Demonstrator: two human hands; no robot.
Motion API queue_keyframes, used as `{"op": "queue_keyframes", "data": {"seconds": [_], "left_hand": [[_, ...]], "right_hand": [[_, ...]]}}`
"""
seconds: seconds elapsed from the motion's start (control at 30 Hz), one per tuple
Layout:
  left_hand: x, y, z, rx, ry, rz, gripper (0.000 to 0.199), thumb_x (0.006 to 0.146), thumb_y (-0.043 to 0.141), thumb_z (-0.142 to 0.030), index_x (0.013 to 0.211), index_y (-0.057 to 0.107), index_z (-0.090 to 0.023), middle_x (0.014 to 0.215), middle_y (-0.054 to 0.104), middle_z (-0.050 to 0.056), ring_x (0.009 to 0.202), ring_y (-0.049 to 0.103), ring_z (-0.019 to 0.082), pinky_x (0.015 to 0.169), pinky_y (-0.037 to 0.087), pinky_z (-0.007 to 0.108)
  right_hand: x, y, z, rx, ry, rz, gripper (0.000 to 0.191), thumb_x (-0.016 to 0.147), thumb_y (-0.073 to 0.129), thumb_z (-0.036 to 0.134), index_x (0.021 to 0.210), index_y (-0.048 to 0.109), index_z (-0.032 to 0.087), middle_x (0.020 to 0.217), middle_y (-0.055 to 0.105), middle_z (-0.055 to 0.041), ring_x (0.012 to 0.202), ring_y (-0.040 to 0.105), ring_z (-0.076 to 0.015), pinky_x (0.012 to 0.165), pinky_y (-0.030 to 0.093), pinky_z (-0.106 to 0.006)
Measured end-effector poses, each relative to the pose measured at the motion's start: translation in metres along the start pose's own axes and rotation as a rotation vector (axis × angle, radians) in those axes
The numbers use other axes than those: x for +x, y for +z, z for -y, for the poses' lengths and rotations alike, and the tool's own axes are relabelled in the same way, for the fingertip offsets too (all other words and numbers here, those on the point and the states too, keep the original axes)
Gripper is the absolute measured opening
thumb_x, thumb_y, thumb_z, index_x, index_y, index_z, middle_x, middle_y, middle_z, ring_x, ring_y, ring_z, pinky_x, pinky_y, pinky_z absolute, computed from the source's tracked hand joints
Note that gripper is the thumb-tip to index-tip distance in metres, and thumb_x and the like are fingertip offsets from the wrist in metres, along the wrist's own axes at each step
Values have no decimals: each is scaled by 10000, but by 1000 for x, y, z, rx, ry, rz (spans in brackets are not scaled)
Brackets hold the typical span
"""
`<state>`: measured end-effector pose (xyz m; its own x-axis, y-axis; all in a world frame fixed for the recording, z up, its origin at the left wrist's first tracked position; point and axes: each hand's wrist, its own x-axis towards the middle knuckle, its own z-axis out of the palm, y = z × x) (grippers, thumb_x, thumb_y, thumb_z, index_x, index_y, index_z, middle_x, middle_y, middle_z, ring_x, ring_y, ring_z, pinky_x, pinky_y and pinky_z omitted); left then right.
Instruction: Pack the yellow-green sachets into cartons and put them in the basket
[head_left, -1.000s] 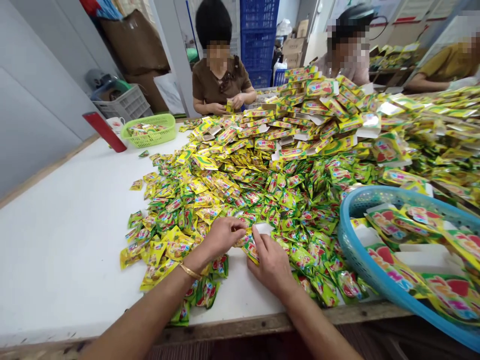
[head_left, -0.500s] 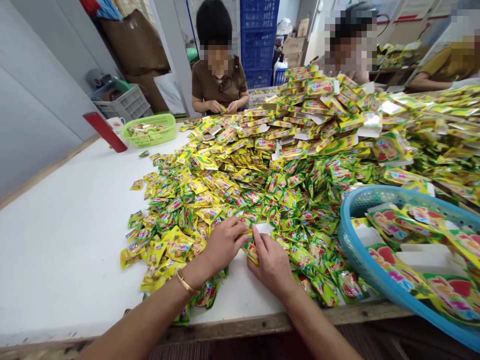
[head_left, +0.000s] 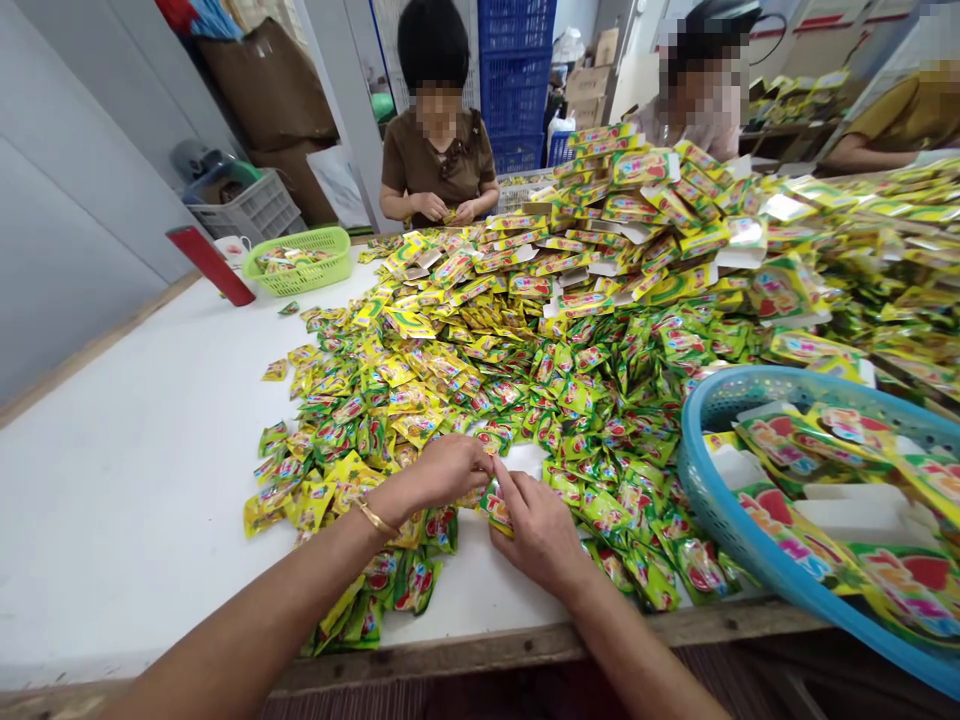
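A small printed yellow-green box (head_left: 496,508) is in my right hand (head_left: 541,525), the thumb and fingers wrapped round it. My left hand (head_left: 452,470) meets it at the box's upper end, fingers bent and pressed together; what they pinch is too small to make out. Around both hands lies a heap of small candy packets: yellow ones (head_left: 356,490) to the left, green ones (head_left: 607,510) to the right. A gold bracelet is on my left wrist.
A blue basket (head_left: 694,480) of printed boxes stands at the right. Piled boxes (head_left: 637,215) rise behind the packets. A green basket (head_left: 341,262) and a red cylinder (head_left: 211,265) stand at the back left. Across the table sits a person (head_left: 439,165); two more people are at the right.
My left forearm has swung slightly and the left fingers have curled in at the box's end. The box in my right hand has shifted slightly left. The person opposite has moved their hands a little.
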<state>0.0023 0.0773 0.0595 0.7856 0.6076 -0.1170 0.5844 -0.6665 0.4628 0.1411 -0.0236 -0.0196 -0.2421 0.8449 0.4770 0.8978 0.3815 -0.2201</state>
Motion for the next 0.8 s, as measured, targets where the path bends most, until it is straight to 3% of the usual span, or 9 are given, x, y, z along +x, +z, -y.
{"op": "queue_keyframes", "data": {"seconds": [0.1, 0.2, 0.3, 0.37, 0.53, 0.6, 0.7, 0.8], "left_hand": [[-2, 6, -2, -145, -155, -92, 143, 723, 566, -139, 675, 697, -169, 639, 637, 1, 623, 537, 126, 586, 371, 217], [-13, 6, 0, -437, -262, -163, 208, 710, 590, -172, 889, 697, -162, 749, 678, 8, 659, 578, 133, 606, 434, 223], [-23, 10, -4, -440, -207, -256, 269, 697, 544, -89, 907, 687, -180, 898, 690, 27, 789, 606, 149, 737, 468, 260], [-23, 17, -10, -354, -139, -319, 288, 683, 511, -36, 855, 685, -189, 885, 684, 24, 824, 601, 155, 790, 459, 276], [-13, 23, -20, -529, -138, -316, 349, 747, 495, -63, 1038, 633, -197, 779, 680, 2, 698, 608, 128, 689, 479, 245], [-16, 20, -17, -487, -174, -359, 266, 762, 548, -121, 994, 657, -192, 811, 677, 14, 719, 606, 136, 696, 476, 256], [-25, 22, -12, -250, -235, -422, 119, 771, 609, -218, 830, 711, -199, 818, 660, 30, 779, 586, 166, 760, 454, 307], [-29, 33, -12, -111, -261, -453, 130, 789, 603, -244, 756, 727, -221, 803, 624, 37, 823, 547, 185, 794, 438, 343]], "right_hand": [[-1, 0, -2, -14, 30, 13, 756, 757, 497, 220, 1434, 174, 127, 985, 570, -96, 844, 518, -234, 727, 435, -355], [0, 0, -1, -19, 54, 10, 753, 763, 506, 247, 1431, 183, 115, 984, 571, -97, 835, 517, -229, 715, 435, -350], [2, 0, 0, -18, 36, 1, 726, 764, 503, 246, 1414, 215, 97, 981, 571, -102, 827, 515, -223, 709, 436, -342], [1, 2, 0, -29, -6, -24, 676, 763, 489, 226, 1384, 264, 84, 949, 572, -102, 810, 515, -224, 695, 439, -341], [-1, 3, -5, -31, 34, -52, 679, 785, 470, 249, 1396, 234, 70, 967, 565, -115, 834, 519, -230, 710, 457, -349], [0, 2, -6, -13, 81, -61, 719, 799, 473, 272, 1424, 176, 78, 999, 560, -117, 843, 520, -229, 718, 463, -351], [2, 1, -5, 4, 108, -81, 739, 814, 480, 298, 1438, 144, 90, 1002, 561, -110, 843, 521, -229, 716, 467, -350], [2, 0, -4, -5, 74, -81, 741, 819, 479, 301, 1442, 138, 91, 996, 564, -109, 838, 518, -228, 713, 466, -347]]}}
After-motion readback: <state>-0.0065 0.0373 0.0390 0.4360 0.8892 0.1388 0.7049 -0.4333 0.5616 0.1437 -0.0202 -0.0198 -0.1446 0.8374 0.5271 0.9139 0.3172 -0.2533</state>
